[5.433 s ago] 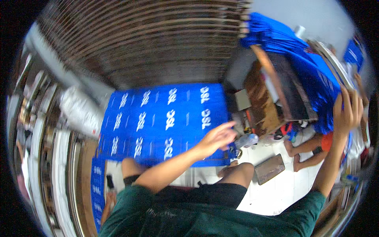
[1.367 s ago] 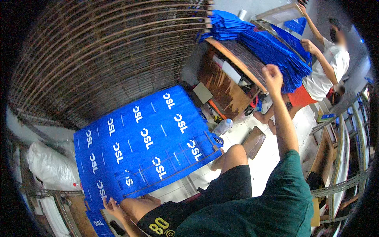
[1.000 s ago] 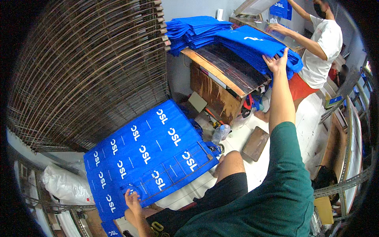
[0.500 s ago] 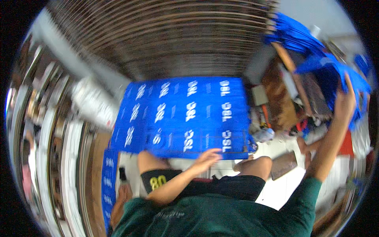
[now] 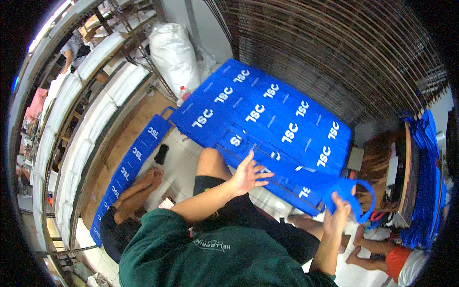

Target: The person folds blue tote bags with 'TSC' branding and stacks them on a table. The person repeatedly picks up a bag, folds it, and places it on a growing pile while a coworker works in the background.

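A low table covered with blue printed fabric (image 5: 256,91) stands in front of me. Along its near edge lies a thin dark wire frame (image 5: 224,148). My left hand (image 5: 247,176) is open over this edge, fingers spread and holding nothing. On the right, my right hand (image 5: 338,213) is closed on a blue fabric bag (image 5: 330,185) with a looped handle (image 5: 372,203). The bag's far part stretches leftward over the table's near corner. It is slightly blurred, so I cannot tell whether it touches the frame.
Blue fabric pieces (image 5: 425,167) hang over a wooden stand at right. A person's legs and red shorts (image 5: 396,262) are at lower right. Another person's hands (image 5: 152,178) are at left, beside a long blue printed strip (image 5: 125,174). Shelving, a white sack (image 5: 174,55) and a dark slatted rack (image 5: 330,52) surround the table.
My right hand has come from the blue fabric pile at right to the table's near corner, bringing the blue fabric bag. My left hand's fingers have spread. The view has turned.
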{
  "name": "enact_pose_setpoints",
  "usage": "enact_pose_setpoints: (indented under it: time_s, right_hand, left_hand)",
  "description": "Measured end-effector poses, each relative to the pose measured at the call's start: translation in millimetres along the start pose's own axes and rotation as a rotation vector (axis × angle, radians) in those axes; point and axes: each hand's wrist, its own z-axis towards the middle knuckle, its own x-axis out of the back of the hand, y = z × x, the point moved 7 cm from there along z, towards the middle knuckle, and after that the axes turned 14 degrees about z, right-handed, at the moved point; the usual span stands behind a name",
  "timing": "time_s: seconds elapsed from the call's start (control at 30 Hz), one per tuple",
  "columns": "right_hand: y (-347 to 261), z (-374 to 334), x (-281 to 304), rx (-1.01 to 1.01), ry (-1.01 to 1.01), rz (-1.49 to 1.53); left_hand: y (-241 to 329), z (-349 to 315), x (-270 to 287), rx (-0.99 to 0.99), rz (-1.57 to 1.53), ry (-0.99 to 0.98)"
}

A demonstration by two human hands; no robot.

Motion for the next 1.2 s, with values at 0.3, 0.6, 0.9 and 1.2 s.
enact_pose_setpoints:
  time_s: [0.3, 0.6, 0.9, 1.2]
  right_hand:
    - [113.5, 20.2, -71.3, -0.171, -0.197, 0.051]
    - [143.3, 46.7, -168.0, -0.196, -0.352, 0.203]
    - [338.2, 138.7, -27.0, -0.645, 0.082, 0.056]
    - [386.6, 154.4, 37.5, -0.646, 0.128, -0.196]
  left_hand:
    - [60.6, 7.4, 149.4, -0.042, 0.118, 0.391]
    - [209.5, -10.9, 141.0, -0.538, 0.296, 0.364]
    - [104.5, 38.4, 356.4, -0.189, 0.563, 0.819]
    - [8.5, 66.0, 435.7, 0.044, 0.988, 1.097]
